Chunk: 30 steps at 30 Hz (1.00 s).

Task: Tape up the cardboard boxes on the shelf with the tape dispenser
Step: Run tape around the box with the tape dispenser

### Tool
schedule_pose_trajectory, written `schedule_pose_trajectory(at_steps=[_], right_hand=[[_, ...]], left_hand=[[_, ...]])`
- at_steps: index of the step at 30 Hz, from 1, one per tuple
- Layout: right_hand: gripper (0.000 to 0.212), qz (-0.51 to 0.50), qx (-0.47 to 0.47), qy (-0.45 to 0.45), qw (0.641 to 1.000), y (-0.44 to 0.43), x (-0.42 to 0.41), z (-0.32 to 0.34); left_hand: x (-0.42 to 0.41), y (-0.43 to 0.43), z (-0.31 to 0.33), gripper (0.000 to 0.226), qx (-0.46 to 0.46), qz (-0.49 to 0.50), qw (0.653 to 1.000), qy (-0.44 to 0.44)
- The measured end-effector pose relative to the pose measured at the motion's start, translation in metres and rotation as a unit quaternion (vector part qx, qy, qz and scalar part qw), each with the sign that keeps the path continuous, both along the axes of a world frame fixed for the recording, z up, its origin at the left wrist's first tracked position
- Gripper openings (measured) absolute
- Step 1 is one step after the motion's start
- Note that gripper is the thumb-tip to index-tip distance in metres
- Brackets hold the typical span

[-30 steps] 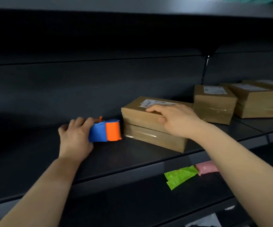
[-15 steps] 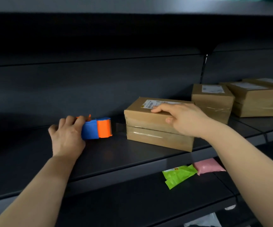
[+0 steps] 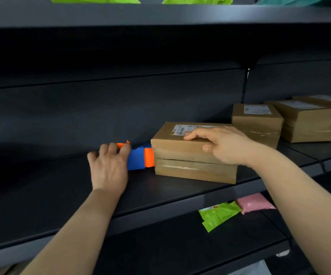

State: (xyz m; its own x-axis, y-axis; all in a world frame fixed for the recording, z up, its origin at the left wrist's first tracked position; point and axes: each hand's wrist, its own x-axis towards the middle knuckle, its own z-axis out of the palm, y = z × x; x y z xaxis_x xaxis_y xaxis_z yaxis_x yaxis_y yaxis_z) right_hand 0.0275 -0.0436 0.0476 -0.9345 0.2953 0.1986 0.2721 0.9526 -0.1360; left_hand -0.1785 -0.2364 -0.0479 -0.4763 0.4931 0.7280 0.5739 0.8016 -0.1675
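Observation:
A brown cardboard box (image 3: 182, 155) with a white label lies on the dark shelf (image 3: 61, 191), clear tape along its front. My right hand (image 3: 224, 144) presses down on its top right part. My left hand (image 3: 110, 165) grips the blue and orange tape dispenser (image 3: 139, 158), whose orange end touches the box's left side. Three more taped cardboard boxes (image 3: 257, 122) stand on the shelf to the right.
A green mailer bag (image 3: 218, 215) and a pink one (image 3: 255, 202) lie on the lower shelf. Green bags (image 3: 196, 0) sit on the shelf above. The shelf's back wall stands close behind the box.
My left hand has brought the tape dispenser to the right until its orange end meets the box's left side. My right hand has stayed on the box top.

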Motion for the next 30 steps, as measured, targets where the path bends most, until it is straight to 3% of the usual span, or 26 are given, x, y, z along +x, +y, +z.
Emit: schedule_pose_trajectory(at_steps=[3,5,7,8,10,14,23,27,30], right_hand=[[0.049,-0.007,-0.028,0.003,1.000,-0.001,0.000,0.005],[0.045,-0.034,-0.006,0.059,0.998,-0.008,-0.010,0.001],[0.032,-0.076,0.085,0.172,0.978,-0.023,-0.030,-0.014],[0.035,-0.095,0.136,0.214,0.963,-0.030,-0.042,-0.022],[0.045,-0.087,0.220,0.247,0.940,-0.038,-0.069,-0.042],[0.036,-0.073,0.333,0.302,0.890,-0.028,-0.102,-0.069],[0.040,-0.066,0.323,0.347,0.878,-0.004,-0.067,-0.078],[0.039,-0.135,0.193,0.416,0.878,0.024,-0.041,-0.084],[0.041,-0.171,0.167,0.394,0.887,0.018,-0.043,-0.082]], left_hand=[[0.003,-0.001,-0.001,0.054,-0.002,0.000,1.000,-0.006],[0.002,-0.003,-0.002,0.057,0.000,-0.002,1.000,-0.007],[0.002,-0.003,-0.001,0.058,0.001,-0.005,1.000,-0.017],[0.003,-0.002,-0.001,0.058,0.002,-0.010,1.000,-0.022],[0.002,-0.002,-0.003,0.060,0.003,-0.019,1.000,-0.018],[-0.001,-0.003,-0.005,0.061,0.016,-0.020,1.000,-0.010],[-0.007,-0.004,-0.007,0.066,0.016,-0.023,0.999,-0.027],[-0.007,0.001,-0.007,0.067,0.003,-0.021,0.999,-0.038],[-0.007,0.000,-0.009,0.068,-0.001,-0.021,0.999,-0.042]])
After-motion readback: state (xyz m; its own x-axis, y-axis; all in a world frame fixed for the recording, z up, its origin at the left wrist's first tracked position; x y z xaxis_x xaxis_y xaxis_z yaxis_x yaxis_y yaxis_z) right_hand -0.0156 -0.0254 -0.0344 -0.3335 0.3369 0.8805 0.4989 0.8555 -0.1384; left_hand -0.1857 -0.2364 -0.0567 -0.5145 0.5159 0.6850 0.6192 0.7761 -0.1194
